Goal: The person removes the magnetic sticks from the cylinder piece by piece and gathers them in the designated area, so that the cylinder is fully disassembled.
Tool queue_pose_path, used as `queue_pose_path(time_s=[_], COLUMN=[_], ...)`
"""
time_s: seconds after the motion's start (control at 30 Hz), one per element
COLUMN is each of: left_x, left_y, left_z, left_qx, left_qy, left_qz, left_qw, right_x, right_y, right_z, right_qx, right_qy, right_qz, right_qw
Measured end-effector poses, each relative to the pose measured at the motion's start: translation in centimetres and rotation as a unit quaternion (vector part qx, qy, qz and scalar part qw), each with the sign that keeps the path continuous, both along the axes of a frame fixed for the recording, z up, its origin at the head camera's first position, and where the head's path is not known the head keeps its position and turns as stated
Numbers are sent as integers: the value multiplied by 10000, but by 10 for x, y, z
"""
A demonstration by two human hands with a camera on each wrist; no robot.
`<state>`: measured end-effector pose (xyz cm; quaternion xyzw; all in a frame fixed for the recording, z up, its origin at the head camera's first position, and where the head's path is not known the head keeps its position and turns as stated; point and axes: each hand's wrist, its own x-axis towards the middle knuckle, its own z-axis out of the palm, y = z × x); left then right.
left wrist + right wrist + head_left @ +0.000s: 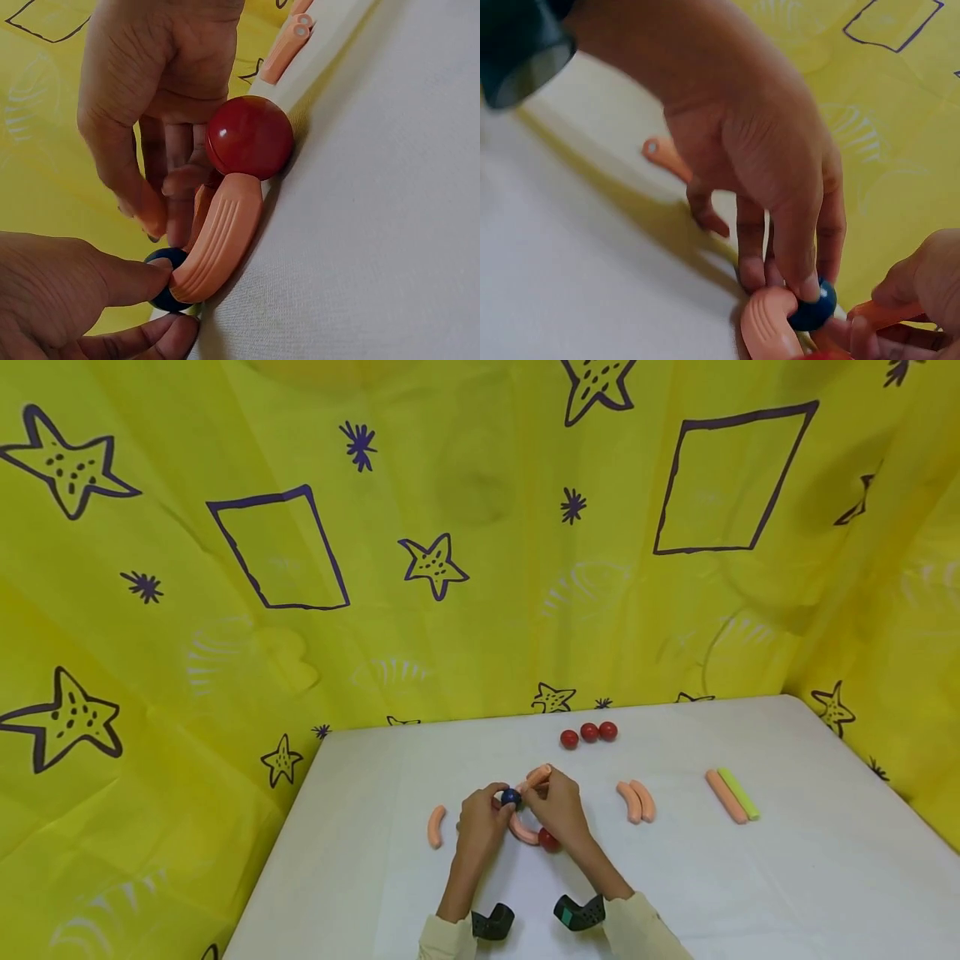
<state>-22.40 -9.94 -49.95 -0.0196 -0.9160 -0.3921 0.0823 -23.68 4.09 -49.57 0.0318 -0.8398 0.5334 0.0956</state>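
Observation:
My left hand (480,820) pinches a dark blue ball (511,797) between thumb and fingers. A curved, ridged orange rod (223,244) runs from that blue ball to a red ball (251,139), low over the white table. My right hand (558,808) holds another orange rod (537,777) beside the blue ball, its end directed toward the ball. In the right wrist view, this rod (889,315) lies between the right hand's fingers; whether it touches the ball cannot be made out. Fingers hide part of the joined pieces.
Several red balls (589,732) sit near the white table's (420,902) back edge. Right of the hands lie two curved orange rods (636,802), then a straight orange rod (726,797) beside a green rod (738,793). One curved orange rod (436,827) lies left. Yellow patterned cloth (480,635) surrounds the table.

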Motion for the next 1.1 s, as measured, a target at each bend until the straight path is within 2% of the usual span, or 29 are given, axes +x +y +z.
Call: queue_pose_path(time_s=[0.23,0.53,0.67,0.9,1.1], left_x=[1,3,2,-1,-2], left_y=[0,1,0,0,-1], left_z=[0,-1,-3,-2,1], left_qx=[2,64,64,135,104], left_qy=[-147,-73,-135,-218,-228], left_qz=[18,-60,3,1,34], left_qw=[9999,9999,9999,9997,9997], right_x=[2,2,3,2,-1], right_y=[0,2,5,17,33], right_z=[-2,-2,1,6,15], right_qx=[-124,-195,-127,-399,-447], right_qy=[-123,-139,-199,-331,-119], right_qz=[64,23,41,141,173], right_qw=[9998,9997,9997,9986,9988])
